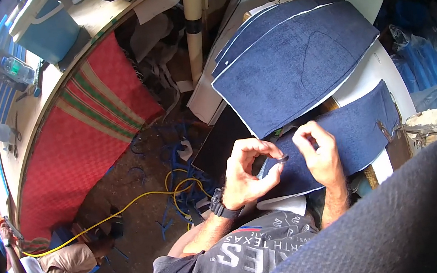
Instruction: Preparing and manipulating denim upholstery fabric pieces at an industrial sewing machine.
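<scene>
My left hand (251, 172), with a black watch (223, 204) at its wrist, pinches a small dark curved piece (283, 158) between thumb and forefinger. To its right, my right hand (320, 154) has its thumb and fingertips pressed together; whatever they hold is too small to make out. Both hands are raised over a dark blue fabric panel (357, 129) in front of me. Beyond it lies a larger stack of dark blue fabric panels (297, 64) with white edges, and a curved line is drawn on the top one.
A worktable (36, 118) draped with red striped cloth (87, 136) curves along the left, with a blue cooler (47, 32) on it. A yellow cord (128, 205) crosses the scrap-strewn floor. Another person (63, 267) is at lower left. A grey textured surface (381, 220) fills the lower right.
</scene>
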Tool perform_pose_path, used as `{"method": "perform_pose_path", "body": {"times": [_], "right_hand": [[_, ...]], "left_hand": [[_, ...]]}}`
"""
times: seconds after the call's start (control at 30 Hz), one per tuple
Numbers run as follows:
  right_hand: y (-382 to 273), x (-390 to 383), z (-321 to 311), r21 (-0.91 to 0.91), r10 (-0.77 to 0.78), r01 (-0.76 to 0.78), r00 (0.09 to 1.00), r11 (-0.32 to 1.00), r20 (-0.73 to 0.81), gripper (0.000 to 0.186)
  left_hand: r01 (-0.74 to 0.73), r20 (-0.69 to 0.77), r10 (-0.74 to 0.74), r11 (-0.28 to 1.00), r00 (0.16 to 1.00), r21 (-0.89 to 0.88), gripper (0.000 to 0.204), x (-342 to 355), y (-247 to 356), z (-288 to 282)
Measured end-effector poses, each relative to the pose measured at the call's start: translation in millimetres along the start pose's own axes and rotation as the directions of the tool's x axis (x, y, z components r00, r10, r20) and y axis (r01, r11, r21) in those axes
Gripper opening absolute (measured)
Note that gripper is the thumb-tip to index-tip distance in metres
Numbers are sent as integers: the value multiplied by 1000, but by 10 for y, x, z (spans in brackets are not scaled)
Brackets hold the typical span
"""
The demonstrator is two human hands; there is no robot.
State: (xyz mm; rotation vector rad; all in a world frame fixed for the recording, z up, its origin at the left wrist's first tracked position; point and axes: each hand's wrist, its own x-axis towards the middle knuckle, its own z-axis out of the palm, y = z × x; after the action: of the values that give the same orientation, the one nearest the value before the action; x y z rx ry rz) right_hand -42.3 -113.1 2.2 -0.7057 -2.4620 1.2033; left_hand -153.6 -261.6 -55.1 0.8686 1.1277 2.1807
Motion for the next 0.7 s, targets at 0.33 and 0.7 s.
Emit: {"method": "perform_pose_path", "body": {"times": [0.33, 0.7], "right_hand": [[-106, 31, -18, 270, -193, 200, 980, 942, -52, 30], [-70, 57, 38, 66, -362, 358, 930, 931, 68, 14]], "left_hand": [[-31, 21, 32, 999, 999, -18, 52, 26, 4, -67], [13, -70, -14, 1000, 997, -15, 48, -3, 34, -35]]}}
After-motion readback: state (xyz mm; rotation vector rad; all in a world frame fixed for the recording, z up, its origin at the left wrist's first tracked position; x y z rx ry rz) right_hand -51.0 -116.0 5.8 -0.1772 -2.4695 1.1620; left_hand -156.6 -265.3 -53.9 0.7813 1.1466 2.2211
